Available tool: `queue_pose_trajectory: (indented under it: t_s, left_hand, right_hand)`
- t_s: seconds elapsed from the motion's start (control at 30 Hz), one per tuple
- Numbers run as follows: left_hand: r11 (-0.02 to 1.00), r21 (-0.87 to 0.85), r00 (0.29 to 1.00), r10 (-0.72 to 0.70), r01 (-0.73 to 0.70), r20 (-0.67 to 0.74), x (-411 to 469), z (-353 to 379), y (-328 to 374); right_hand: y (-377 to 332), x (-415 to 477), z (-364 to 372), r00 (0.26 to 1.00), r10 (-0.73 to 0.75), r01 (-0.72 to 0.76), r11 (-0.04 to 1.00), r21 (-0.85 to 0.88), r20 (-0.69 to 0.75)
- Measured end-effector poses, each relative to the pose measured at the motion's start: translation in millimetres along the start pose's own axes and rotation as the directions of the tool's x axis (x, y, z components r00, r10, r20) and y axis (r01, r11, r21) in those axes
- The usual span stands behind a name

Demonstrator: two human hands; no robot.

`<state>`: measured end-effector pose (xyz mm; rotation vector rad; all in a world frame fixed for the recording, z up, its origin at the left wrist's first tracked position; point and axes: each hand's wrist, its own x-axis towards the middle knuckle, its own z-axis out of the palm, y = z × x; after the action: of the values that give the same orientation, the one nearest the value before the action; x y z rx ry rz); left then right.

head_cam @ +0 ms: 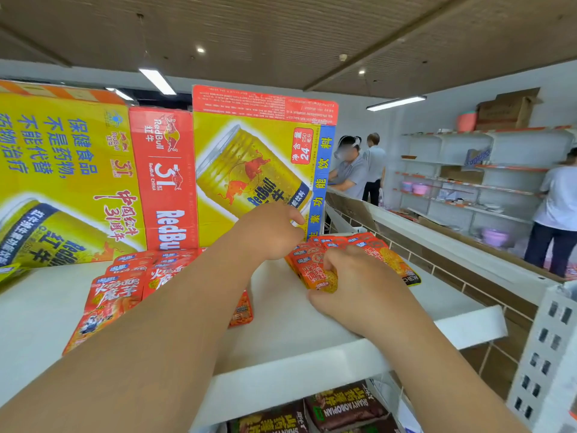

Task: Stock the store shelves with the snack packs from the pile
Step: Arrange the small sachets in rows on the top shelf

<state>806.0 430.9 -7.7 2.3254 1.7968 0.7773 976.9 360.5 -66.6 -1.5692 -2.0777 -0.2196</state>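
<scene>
The person is partway through the stocking, at the stage of setting a batch in place rather than fetching one. Both hands are up on the white top shelf, working on a row of orange snack packs that lies fanned on its right end, just in front of the yellow Red Bull carton. The right hand has its fingers curled round the near packs of that row, gripping them. The left hand is bunched at the far end of the row against the carton; I cannot tell whether it pinches a pack or only steadies them. A loose spread of red packs lies to the left on the same shelf, and brown packs fill the shelf below. Next, I judge, the row needs squaring up, pushed together so it sits tidy, before either hand lets go.
</scene>
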Motion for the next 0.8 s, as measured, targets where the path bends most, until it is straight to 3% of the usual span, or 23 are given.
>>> queue_pose_trajectory:
  t_s: [0.2, 0.4, 0.6, 0.8]
  left_hand:
    - [1.0, -0.008, 1.0, -0.005, 0.005, 0.0, 0.6, 1.2, -0.5]
    - [0.999, -0.011, 0.998, 0.05, -0.051, -0.043, -1.7, -2.6, 0.6]
    - [0.993, -0.091, 0.983, 0.061, -0.078, -0.176, -17.8, -25.5, -11.1]
    - [0.997, -0.041, 0.948, 0.045, -0.061, -0.314, -77.5, -60.2, -56.4]
  right_hand:
    - [0.1, -0.3, -2.3, 0.991, 0.035, -0.03, 0.999, 0.04, -0.126]
    - [1.4, -1.1, -5.3, 0.987, 0.052, -0.04, 0.996, 0.083, -0.152]
    - [2.8, 0.5, -8.5, 0.99, 0.073, -0.058, 0.991, 0.123, -0.123]
    - [-0.8, 1.7, -17.4, 0.997, 0.045, -0.038, 0.99, 0.135, -0.054]
